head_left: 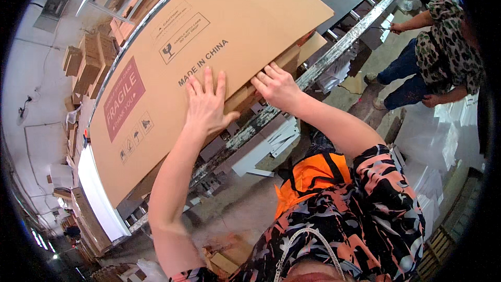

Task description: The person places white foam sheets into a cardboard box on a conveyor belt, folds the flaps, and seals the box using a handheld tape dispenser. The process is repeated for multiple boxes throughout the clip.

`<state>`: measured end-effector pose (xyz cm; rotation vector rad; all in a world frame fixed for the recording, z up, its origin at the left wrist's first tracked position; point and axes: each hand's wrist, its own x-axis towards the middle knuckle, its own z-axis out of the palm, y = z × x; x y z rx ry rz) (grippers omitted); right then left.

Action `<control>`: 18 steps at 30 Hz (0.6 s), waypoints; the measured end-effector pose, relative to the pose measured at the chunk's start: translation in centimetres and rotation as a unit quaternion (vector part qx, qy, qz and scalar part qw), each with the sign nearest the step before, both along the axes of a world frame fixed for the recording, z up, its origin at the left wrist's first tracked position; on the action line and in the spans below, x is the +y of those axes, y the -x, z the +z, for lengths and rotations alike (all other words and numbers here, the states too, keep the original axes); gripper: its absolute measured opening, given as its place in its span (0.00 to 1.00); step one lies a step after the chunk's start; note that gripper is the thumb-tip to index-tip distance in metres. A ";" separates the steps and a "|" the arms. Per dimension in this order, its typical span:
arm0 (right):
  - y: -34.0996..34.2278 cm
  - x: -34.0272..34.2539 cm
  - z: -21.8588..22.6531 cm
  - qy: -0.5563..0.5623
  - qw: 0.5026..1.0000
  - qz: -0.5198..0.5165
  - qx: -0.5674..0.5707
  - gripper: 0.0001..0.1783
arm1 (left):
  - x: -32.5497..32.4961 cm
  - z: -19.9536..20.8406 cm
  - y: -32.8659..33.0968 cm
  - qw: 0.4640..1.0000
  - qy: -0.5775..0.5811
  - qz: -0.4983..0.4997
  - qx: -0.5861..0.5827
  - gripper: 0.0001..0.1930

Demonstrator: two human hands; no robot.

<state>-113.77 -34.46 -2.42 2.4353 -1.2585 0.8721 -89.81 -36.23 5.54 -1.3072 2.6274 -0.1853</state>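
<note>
A large brown cardboard box point(250, 26), printed with dark handling symbols and a dark red label, lies along a roller conveyor point(357, 31). My left hand point(206, 107) rests flat on its top panel near the close edge, fingers spread and thumb out to the side. To the right of it, my right hand point(276, 87) has its fingers curled on the panel's edge; the thumb side is partly hidden. Below that edge a darker gap and a lower cardboard layer point(313, 48) show at the box's right end.
A white panel point(102, 188) stands at the conveyor's left end. Stacked cartons point(91, 62) are by the far wall. At the right stands another person point(443, 47), holding a thin object. White scrap pieces point(269, 143) lie beneath the conveyor; a wooden pallet point(438, 250) is lower right.
</note>
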 end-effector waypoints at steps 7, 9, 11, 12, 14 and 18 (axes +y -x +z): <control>0.2 5.2 -0.6 0.046 0.997 -0.014 -0.063 0.14 | 0.6 -1.1 -0.6 0.999 0.029 0.021 -0.040 0.55; 1.7 5.5 2.1 0.099 0.992 0.042 -0.073 0.18 | 1.0 -1.3 -0.9 0.998 0.022 0.035 -0.045 0.54; 1.7 2.0 3.8 0.096 0.990 0.049 -0.095 0.19 | 1.0 -1.4 -0.8 0.999 0.016 0.025 -0.030 0.53; 1.4 -1.5 2.1 0.077 0.990 0.021 -0.115 0.18 | 0.8 -1.3 -0.4 1.000 0.014 0.016 -0.019 0.53; 0.3 -4.9 -0.1 0.084 0.981 -0.019 -0.173 0.14 | 0.8 -0.8 0.1 1.000 0.002 0.016 -0.020 0.52; -1.4 -4.5 -0.9 0.097 0.956 -0.027 -0.276 0.13 | 1.5 0.4 -0.6 1.000 -0.009 0.010 -0.020 0.50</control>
